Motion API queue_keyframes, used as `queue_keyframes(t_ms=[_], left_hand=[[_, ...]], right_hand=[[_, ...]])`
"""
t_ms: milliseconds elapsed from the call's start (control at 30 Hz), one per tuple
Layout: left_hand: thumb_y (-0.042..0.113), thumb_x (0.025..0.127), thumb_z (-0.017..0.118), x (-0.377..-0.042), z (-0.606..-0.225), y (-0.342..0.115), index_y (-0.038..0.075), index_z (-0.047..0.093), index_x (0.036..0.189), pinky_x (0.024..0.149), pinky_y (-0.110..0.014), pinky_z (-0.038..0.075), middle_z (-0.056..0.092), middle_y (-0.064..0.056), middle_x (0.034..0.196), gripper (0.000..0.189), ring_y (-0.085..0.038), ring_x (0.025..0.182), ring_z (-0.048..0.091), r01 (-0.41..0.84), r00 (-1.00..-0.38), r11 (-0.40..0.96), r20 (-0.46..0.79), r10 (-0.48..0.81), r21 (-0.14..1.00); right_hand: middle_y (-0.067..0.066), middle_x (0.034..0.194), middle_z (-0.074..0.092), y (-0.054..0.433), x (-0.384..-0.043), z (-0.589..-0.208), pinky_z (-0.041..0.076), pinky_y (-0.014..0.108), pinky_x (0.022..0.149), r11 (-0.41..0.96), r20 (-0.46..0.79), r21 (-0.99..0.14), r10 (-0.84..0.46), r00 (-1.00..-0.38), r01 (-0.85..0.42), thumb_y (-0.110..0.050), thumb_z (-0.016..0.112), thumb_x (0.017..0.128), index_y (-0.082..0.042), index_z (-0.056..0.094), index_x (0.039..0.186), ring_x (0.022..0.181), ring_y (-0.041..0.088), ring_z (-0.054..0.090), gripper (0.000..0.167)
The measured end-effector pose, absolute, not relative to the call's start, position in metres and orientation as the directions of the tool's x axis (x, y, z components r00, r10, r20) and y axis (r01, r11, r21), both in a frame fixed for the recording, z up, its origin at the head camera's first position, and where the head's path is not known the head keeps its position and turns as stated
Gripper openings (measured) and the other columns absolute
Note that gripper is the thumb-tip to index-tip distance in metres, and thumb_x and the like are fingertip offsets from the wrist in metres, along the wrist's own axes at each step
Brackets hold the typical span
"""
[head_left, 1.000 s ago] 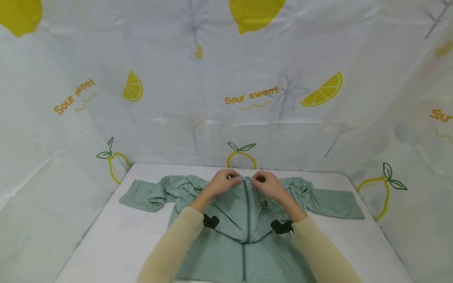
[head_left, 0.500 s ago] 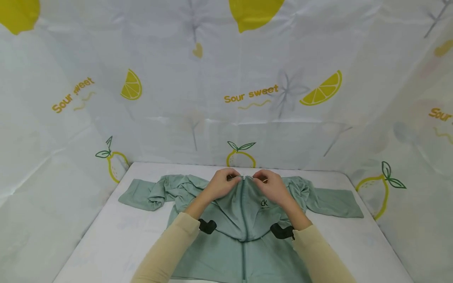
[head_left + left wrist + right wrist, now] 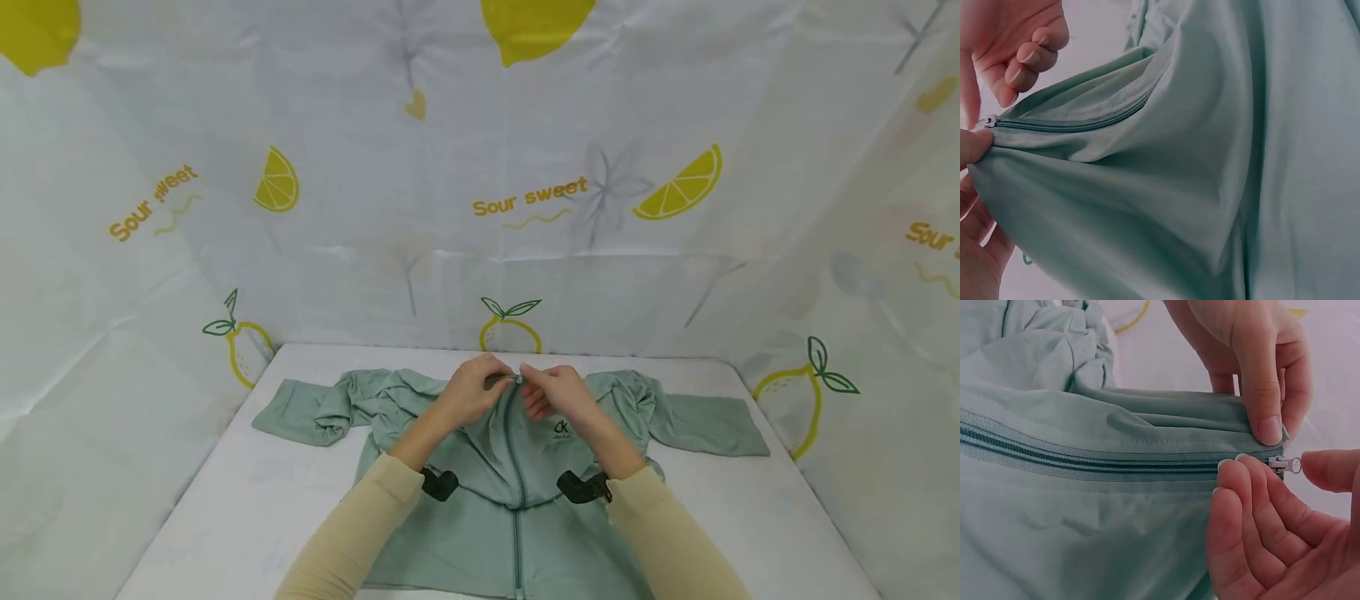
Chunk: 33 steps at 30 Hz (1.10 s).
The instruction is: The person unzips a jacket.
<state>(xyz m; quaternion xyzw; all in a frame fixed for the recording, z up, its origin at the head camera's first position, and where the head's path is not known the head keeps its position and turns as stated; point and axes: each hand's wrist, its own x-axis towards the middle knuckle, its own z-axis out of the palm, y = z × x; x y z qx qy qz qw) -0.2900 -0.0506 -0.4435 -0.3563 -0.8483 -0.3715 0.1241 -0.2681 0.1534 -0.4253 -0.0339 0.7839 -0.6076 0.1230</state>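
A pale green zip-up jacket (image 3: 480, 454) lies front up, its collar end raised between both hands. My left hand (image 3: 472, 392) pinches the collar edge beside the zipper top; its thumb presses on the cloth in the right wrist view. At the top of the zipper (image 3: 1116, 464) sits a silver zipper pull (image 3: 1291, 465). My right hand (image 3: 558, 396) is at this pull, fingers loosely bent beside the slider. The right thumb (image 3: 1332, 470) lies just off the pull ring, with a thin gap. In the left wrist view, the slider (image 3: 990, 120) stands near the left thumb.
The jacket's sleeves (image 3: 712, 425) stretch out to both sides on the white table (image 3: 210, 517). Behind the table and along its sides hangs a white sheet (image 3: 360, 275) with lemon prints. A black wrist camera (image 3: 438, 485) is strapped on each wrist.
My right hand has let go of the right collar edge and moved left to the zipper pull, its fingers now spread lower. The left hand keeps its hold on the collar.
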Motion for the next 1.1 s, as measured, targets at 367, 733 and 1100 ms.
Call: queue_keyframes(t_ms=[367, 733, 1100], left_hand=[[0.010, 0.100, 0.065, -0.284, -0.447, -0.048, 0.005, 0.073, 0.103, 0.086, -0.034, 0.054, 0.070, -0.007, 0.100, 0.010, -0.021, 0.095, 0.067, 0.613, -0.786, 0.460, 0.434, 0.441, 0.642], [0.013, 0.101, 0.064, -0.286, -0.450, -0.045, 0.006, 0.073, 0.100, 0.090, -0.040, 0.054, 0.072, -0.006, 0.097, 0.011, -0.023, 0.096, 0.068, 0.509, -0.855, 0.439, 0.378, 0.355, 0.740], [0.013, 0.103, 0.061, -0.291, -0.452, -0.048, 0.004, 0.073, 0.102, 0.085, -0.038, 0.054, 0.071, -0.008, 0.097, 0.014, -0.023, 0.092, 0.068, 0.485, -0.874, 0.387, 0.412, 0.258, 0.785]], right_hand=[[0.011, 0.080, 0.070, 0.151, -0.267, -0.439, 0.059, 0.036, 0.071, 0.176, -0.137, -0.980, -0.272, -0.952, 0.090, -0.015, 0.057, 0.103, 0.016, 0.067, 0.108, 0.069, 0.018, 0.068, 0.033], [0.006, 0.070, 0.066, 0.142, -0.265, -0.449, 0.058, 0.031, 0.063, 0.107, -0.103, -0.991, -0.254, -0.962, 0.078, -0.015, 0.058, 0.103, 0.016, 0.064, 0.099, 0.061, 0.016, 0.065, 0.032], [0.008, 0.068, 0.066, 0.137, -0.261, -0.459, 0.058, 0.037, 0.064, 0.199, -0.077, -0.980, -0.217, -0.973, 0.033, -0.013, 0.057, 0.103, 0.010, 0.068, 0.090, 0.060, 0.019, 0.064, 0.029]])
